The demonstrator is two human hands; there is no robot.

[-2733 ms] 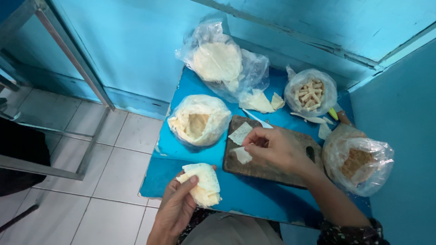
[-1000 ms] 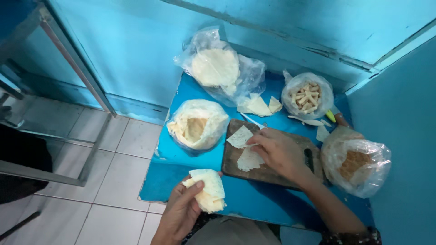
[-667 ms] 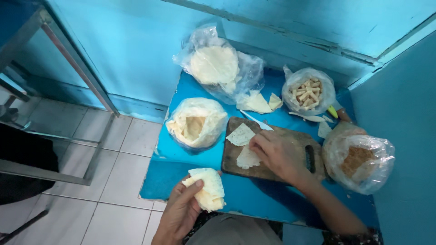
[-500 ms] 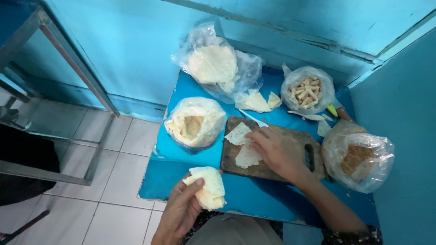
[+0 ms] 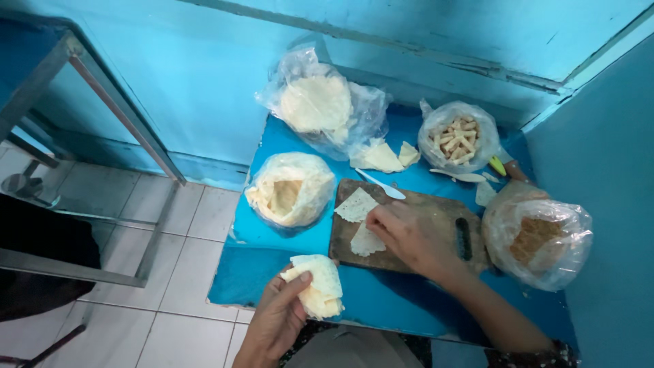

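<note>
Left hand (image 5: 283, 320) grips folded wrapper stack (image 5: 317, 289) lower centre, right hand (image 5: 409, 235) fingers flat, pinning wrapper piece (image 5: 366, 240) on cutting board (image 5: 402, 228); thin sheet may tear if dragged.

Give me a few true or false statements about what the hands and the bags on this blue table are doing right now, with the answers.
1. The left hand holds a folded stack of pale wrappers. True.
2. The right hand rests on the floor tiles. False: it is on the wooden cutting board, touching a wrapper piece.
3. A bag of short pale sticks sits at the back of the table. True.
4. The cutting board is bare. False: two wrapper pieces lie on it.
</note>
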